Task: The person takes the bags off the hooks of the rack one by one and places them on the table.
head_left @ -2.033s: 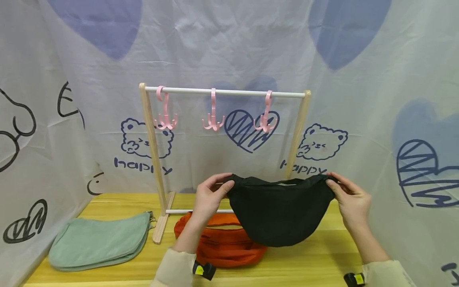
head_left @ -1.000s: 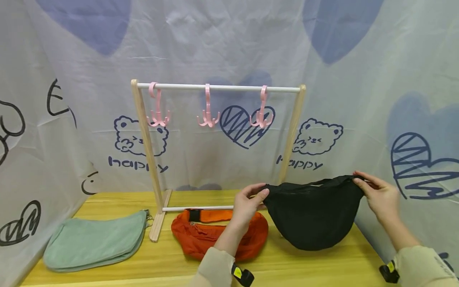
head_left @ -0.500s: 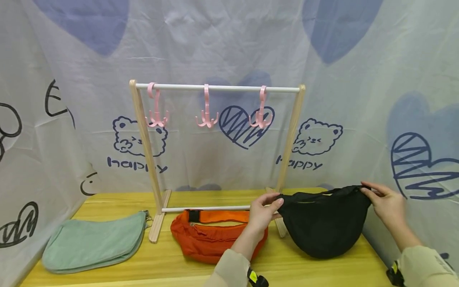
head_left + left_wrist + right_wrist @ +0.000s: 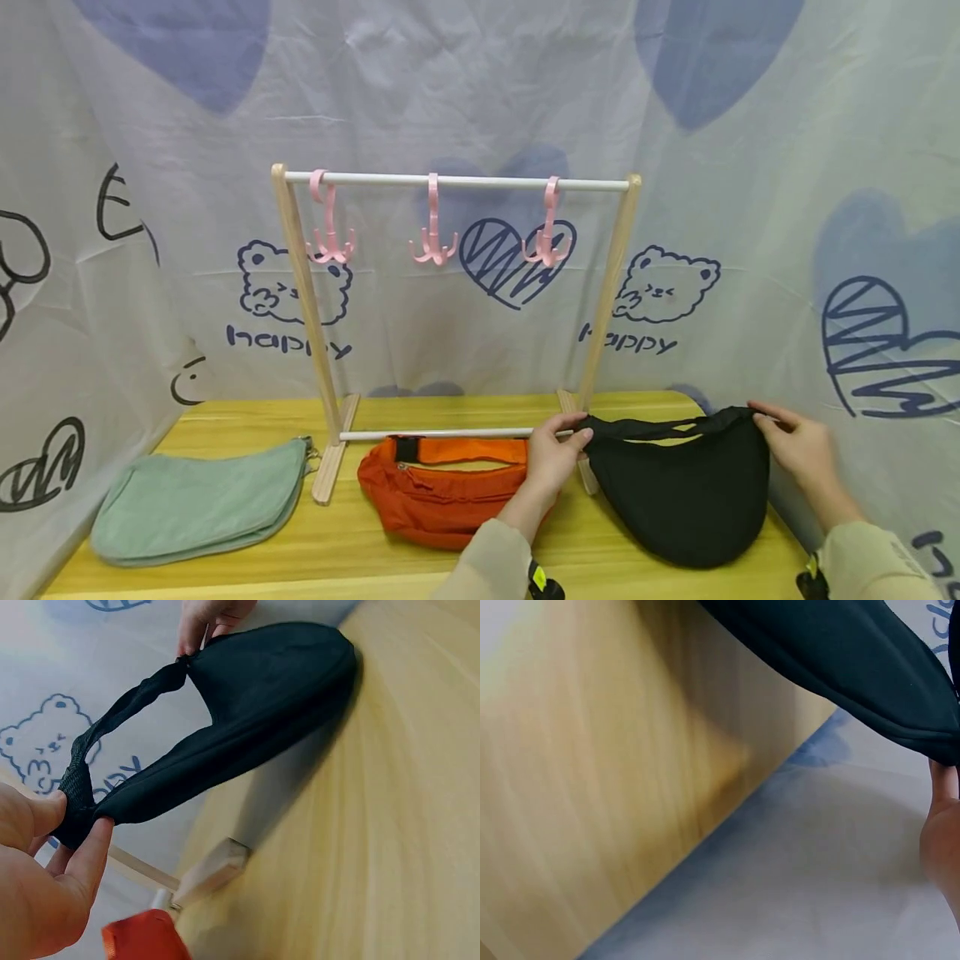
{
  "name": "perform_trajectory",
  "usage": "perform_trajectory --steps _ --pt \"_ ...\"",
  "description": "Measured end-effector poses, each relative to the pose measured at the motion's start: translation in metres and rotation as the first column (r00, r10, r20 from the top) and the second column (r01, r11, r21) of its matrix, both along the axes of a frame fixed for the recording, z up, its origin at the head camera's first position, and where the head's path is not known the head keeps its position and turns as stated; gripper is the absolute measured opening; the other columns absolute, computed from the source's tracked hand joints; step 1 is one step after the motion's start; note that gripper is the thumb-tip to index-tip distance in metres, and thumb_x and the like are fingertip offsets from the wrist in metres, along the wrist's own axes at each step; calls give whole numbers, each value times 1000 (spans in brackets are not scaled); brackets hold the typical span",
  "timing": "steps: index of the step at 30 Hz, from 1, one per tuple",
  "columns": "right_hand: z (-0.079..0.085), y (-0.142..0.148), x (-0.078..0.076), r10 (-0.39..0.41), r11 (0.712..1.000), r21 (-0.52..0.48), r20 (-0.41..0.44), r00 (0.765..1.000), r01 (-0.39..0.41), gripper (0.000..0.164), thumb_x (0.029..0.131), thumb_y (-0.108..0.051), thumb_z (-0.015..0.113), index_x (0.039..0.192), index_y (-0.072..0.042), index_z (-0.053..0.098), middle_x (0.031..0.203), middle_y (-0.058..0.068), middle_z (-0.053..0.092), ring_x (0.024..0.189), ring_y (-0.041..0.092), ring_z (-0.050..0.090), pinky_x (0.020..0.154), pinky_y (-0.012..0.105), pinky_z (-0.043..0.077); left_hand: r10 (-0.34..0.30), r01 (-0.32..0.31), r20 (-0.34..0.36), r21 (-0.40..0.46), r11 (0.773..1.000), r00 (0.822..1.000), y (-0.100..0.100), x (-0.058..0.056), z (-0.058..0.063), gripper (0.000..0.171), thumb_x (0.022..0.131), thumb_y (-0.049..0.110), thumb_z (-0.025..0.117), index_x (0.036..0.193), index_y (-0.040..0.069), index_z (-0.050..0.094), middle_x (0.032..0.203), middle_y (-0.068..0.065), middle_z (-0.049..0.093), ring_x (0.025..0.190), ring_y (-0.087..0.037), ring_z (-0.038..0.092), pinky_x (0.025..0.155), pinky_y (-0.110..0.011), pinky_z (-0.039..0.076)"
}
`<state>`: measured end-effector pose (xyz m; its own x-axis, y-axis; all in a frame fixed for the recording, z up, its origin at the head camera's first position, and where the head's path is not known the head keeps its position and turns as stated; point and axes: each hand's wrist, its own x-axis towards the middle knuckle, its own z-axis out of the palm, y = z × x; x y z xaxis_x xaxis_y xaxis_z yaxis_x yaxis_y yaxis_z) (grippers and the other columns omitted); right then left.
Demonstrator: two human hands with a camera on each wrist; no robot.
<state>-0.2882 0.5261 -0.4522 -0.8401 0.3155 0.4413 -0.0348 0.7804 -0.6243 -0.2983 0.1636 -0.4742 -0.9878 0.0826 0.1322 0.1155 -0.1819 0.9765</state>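
Both hands hold a black crescent-shaped shoulder bag (image 4: 682, 496) by its upper corners, at the right side of the table. My left hand (image 4: 553, 454) pinches the left corner; in the left wrist view, thumb and fingers close on the strap end (image 4: 79, 799). At the opposite corner my right hand (image 4: 802, 454) pinches the fabric, though the right wrist view shows only part of that hand (image 4: 943, 840). The bag's lower edge hangs at or near the tabletop; whether it touches I cannot tell. Just left of it lies an orange-red waist bag (image 4: 450, 500), partly covered by my left forearm.
Behind the bags stands a wooden rack with a white rail (image 4: 491, 181). Three pink hooks hang from it: left (image 4: 331, 237), middle (image 4: 432, 237) and right (image 4: 547, 237). A mint-green pouch (image 4: 198, 504) lies on the yellow wood table (image 4: 300, 575). Printed curtain (image 4: 465, 92) surrounds the table.
Both hands have carried the black bag right and down from in front of the rack toward the table. The orange-red bag is more exposed. The head view has shifted slightly.
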Motion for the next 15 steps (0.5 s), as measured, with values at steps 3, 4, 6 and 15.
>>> perform_trajectory --steps 3,4,6,15 --pt "-6 0 0 7 997 -72 74 997 -2 46 100 -37 69 125 1 74 101 -4 76 76 -21 49 62 11 45 11 -11 9 -22 1000 1000 1 -1 -7 25 95 -2 73 119 0 75 111 -11 71 90 -18 72 77 -41 65" --pt "-8 0 -1 10 996 -85 92 996 -2 49 99 -41 70 126 1 73 102 -6 75 76 -21 49 63 10 45 16 -16 3 -39 999 1000 1 -2 -9 24 94 -3 73 118 0 76 111 -11 70 89 -17 72 75 -39 65" --pt "-13 -1 -2 22 995 -96 115 993 -11 55 96 -45 74 127 1 73 103 0 78 76 -23 49 65 7 45 28 -28 5 -68 997 1000 1 -2 -13 23 94 -3 73 116 2 77 110 -10 70 87 -15 71 73 -36 65" --pt "-38 0 -7 46 997 -70 140 989 -36 53 94 -36 79 127 6 71 117 29 71 74 -25 46 63 7 46 67 -93 -88 -341 935 994 1 -5 -22 22 93 2 76 113 10 81 120 -5 75 104 -24 72 85 -33 61"
